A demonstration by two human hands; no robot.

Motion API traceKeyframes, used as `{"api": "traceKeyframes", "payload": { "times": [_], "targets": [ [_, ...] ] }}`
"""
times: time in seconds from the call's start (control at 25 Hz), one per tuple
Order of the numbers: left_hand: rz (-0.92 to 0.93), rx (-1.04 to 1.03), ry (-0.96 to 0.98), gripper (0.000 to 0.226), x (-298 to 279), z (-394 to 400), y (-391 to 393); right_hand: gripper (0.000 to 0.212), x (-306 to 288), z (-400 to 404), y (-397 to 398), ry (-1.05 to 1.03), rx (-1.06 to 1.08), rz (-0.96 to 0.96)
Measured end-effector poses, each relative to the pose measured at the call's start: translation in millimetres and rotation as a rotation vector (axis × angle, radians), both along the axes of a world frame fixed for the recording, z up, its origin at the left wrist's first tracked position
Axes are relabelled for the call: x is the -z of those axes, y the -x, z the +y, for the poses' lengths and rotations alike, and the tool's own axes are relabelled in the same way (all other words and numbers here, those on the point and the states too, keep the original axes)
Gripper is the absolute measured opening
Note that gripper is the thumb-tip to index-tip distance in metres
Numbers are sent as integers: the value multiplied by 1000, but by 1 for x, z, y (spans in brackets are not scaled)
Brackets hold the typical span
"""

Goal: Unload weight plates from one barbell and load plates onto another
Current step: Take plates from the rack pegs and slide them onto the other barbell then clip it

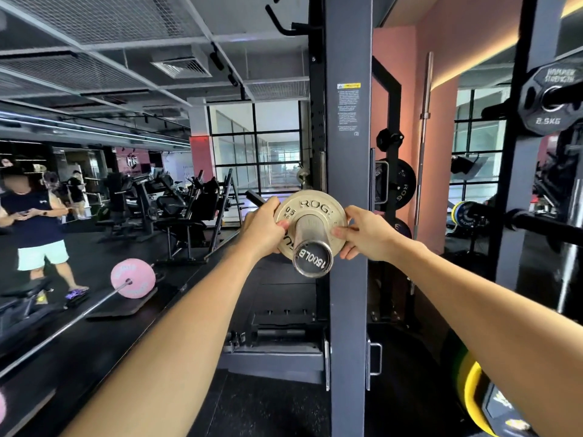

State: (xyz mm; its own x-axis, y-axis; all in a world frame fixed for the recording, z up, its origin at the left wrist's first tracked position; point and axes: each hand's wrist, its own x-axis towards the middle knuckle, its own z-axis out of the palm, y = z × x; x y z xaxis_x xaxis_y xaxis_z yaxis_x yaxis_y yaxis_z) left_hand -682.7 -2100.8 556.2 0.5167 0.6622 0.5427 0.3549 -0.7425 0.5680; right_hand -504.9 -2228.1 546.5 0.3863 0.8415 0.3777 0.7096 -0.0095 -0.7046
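A small pale metal weight plate (310, 205) marked "ROG" sits on the steel barbell sleeve (312, 250), whose end cap reads "1500LB" and points at me. My left hand (262, 230) grips the plate's left rim, thumb on its face. Its right rim is held by my right hand (367, 233) in the same way. The barbell rests in a dark squat rack behind the grey upright (347, 184). A second barbell with a pink plate (133, 278) lies on the floor at the left.
Black plates hang on storage pegs (396, 184) behind the rack; a 2.5 kg plate (550, 99) hangs at the upper right. A yellow plate (473, 395) stands at the lower right. A bare bar (422, 146) stands upright. A person (34, 222) stands at the far left among machines.
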Motion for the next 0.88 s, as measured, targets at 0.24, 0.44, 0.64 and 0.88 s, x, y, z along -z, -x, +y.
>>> {"api": "traceKeyframes", "payload": {
  "times": [0.24, 0.44, 0.64, 0.88],
  "targets": [
    [-5, -22, 31, 11, 4, 69, -56, 20, -4, 62, -48, 29, -7, 11],
    [-28, -32, 56, 13, 4, 116, -95, 14, -9, 106, -81, 28, 6, -1],
    [-16, -42, 71, 10, 3, 160, -129, 13, -7, 148, -110, 34, 15, 31],
    [-5, -70, 70, 10, 3, 200, -162, 15, -8, 186, -138, 33, 32, 31]
  ]
}}
